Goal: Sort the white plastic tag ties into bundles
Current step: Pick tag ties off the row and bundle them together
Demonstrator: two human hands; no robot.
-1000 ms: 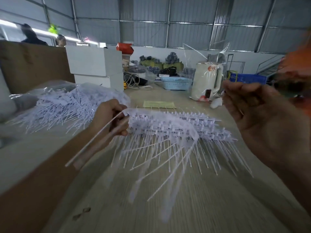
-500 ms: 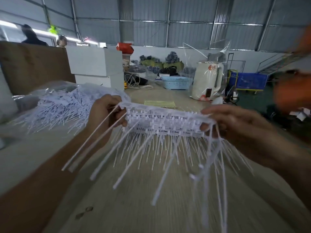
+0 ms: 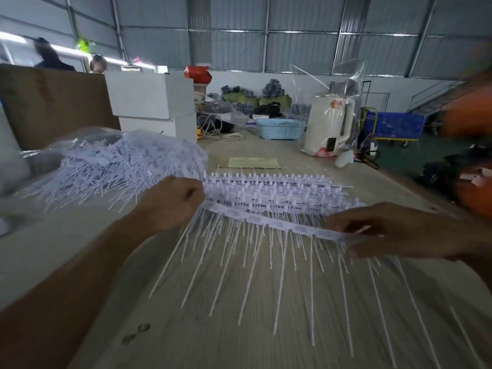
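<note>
**Both hands hold a strip of tag ties above the table**

Nearest the camera, the wooden table (image 3: 202, 339) fills the foreground, with a small metal ring (image 3: 143, 327) lying on it near the left forearm. Above it, long thin tails hang down from a strip of white tag ties (image 3: 269, 222) held in the air between the two hands. The left hand (image 3: 171, 202) grasps the strip's left end with curled fingers. The right hand (image 3: 396, 231) pinches the strip's right end, fingers bent around it. Just behind the held strip, more rows of tag ties (image 3: 277, 186) lie stacked on the table, their square heads pointing up.

To the left and a little farther off sits a large loose heap of tag ties (image 3: 119, 166) partly under clear plastic wrap. Beyond the stacked rows lies a yellowish flat pad (image 3: 253, 163); any writing on it is too blurred to read.

Farther back stand two stacked white boxes (image 3: 151, 102), a pale blue basket (image 3: 279, 128), and a cream-coloured appliance (image 3: 328, 123) wrapped in clear plastic, bearing a small orange label too blurred to make out. A brown board (image 3: 50, 102) rises at far left, with two people behind it, and a blue cart (image 3: 398, 127) stands at far right.
</note>
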